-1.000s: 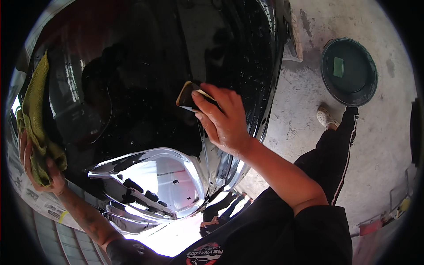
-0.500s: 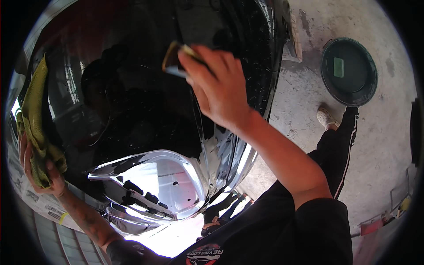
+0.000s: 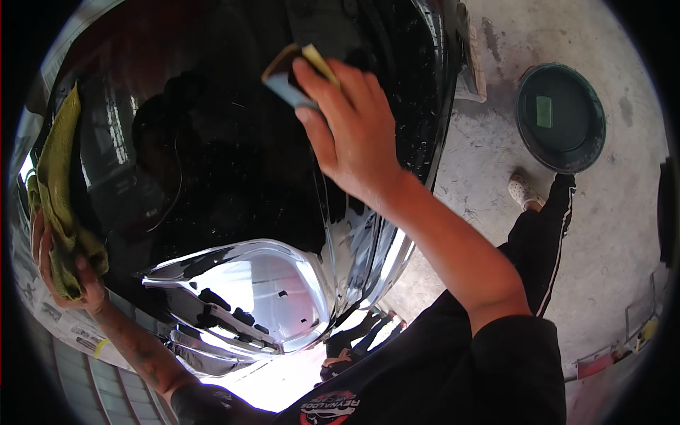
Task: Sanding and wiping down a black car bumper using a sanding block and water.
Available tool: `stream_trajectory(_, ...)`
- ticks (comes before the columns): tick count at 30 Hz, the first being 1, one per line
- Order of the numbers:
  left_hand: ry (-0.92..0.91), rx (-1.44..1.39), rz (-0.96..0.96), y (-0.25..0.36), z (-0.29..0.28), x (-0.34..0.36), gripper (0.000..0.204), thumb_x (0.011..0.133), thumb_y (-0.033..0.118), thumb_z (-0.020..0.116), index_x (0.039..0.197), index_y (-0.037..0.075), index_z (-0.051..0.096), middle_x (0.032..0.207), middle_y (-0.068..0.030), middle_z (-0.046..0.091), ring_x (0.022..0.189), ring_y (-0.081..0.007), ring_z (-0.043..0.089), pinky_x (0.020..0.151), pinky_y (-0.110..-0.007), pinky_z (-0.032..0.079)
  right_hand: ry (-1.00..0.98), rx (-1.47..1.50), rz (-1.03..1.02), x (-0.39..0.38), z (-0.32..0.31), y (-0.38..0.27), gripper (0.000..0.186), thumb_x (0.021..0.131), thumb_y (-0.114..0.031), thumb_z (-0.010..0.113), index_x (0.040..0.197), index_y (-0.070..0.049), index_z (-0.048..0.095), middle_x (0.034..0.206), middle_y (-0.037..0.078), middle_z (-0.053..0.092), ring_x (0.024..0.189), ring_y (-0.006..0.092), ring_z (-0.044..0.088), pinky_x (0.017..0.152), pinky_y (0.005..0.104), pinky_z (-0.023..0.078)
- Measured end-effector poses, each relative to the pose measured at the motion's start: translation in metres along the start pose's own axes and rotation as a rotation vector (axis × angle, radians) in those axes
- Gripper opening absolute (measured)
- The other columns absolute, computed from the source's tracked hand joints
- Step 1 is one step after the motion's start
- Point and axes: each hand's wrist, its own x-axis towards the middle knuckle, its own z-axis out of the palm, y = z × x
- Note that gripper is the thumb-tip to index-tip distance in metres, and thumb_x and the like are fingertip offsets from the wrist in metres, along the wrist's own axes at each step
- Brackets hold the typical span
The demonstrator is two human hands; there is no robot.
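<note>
A glossy black car panel [image 3: 234,177] fills the middle, speckled with water drops. On its upper part my right hand [image 3: 354,127] is closed around a sanding block [image 3: 286,86], blue-grey on one side with a brown, yellowish-edged sheet folded about it. The hand covers part of the block, and its underside is hidden. At the panel's left edge my left hand [image 3: 74,283] grips an olive-green towel [image 3: 60,166], whose upper end lies along the panel. Below the bare panel curves a shiny, mirror-like lamp or trim section [image 3: 265,283].
On the concrete floor [image 3: 496,149] to the right stands a round dark basin [image 3: 524,134] with a green rectangular piece [image 3: 544,111] in it. My foot in a light clog [image 3: 523,191] is near the basin. Printed paper [image 3: 60,319] lies beneath the left hand.
My right hand has shifted slightly up with the sanding block, and more of its blue-grey side shows. The left hand and towel stay nearly in place.
</note>
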Motion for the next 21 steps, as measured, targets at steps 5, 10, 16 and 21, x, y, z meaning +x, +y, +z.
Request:
stream_trajectory(5,-0.009,0.02,-0.002,0.0,-0.002,-0.001,0.054,0.099,0.029,0.064,0.134,-0.011,0.055,0.137,-0.0336,0.058,0.128,-0.048,0.058,0.11,-0.057,0.044,-0.058,0.072,0.03,-0.041,-0.006,-0.012,0.053,0.082,-0.011,0.077,0.134,-0.012,0.063,0.119,0.01,0.06,0.095,0.028,0.058,0.077,0.0409,0.047)
stream_trajectory(10,-0.016,0.01,-0.006,0.002,0.0,0.001,0.055,0.099,0.03,0.064,0.134,-0.011,0.055,0.137,-0.0334,0.058,0.128,-0.0483,0.057,0.11,-0.057,0.044,0.037,0.008,-0.005,0.022,0.005,0.004,0.053,0.083,-0.013,0.077,0.134,-0.011,0.063,0.12,0.013,0.059,0.093,0.0291,0.057,0.076,0.041,0.048)
stream_trajectory(16,-0.012,0.009,-0.008,0.002,-0.002,0.0,0.055,0.099,0.03,0.063,0.135,-0.011,0.054,0.136,-0.033,0.059,0.128,-0.0484,0.057,0.111,-0.057,0.043,-0.036,0.03,0.009,-0.025,-0.005,-0.011,0.053,0.083,-0.013,0.076,0.134,-0.01,0.061,0.117,0.014,0.059,0.092,0.0308,0.058,0.077,0.042,0.049)
stream_trajectory(21,-0.029,0.01,-0.003,0.002,0.0,0.001,0.054,0.098,0.029,0.063,0.135,-0.01,0.054,0.136,-0.0328,0.059,0.129,-0.0481,0.057,0.111,-0.059,0.041,0.01,-0.001,0.003,0.021,0.003,0.001,0.053,0.084,-0.013,0.076,0.135,-0.01,0.061,0.117,0.013,0.059,0.093,0.0294,0.058,0.078,0.0409,0.049)
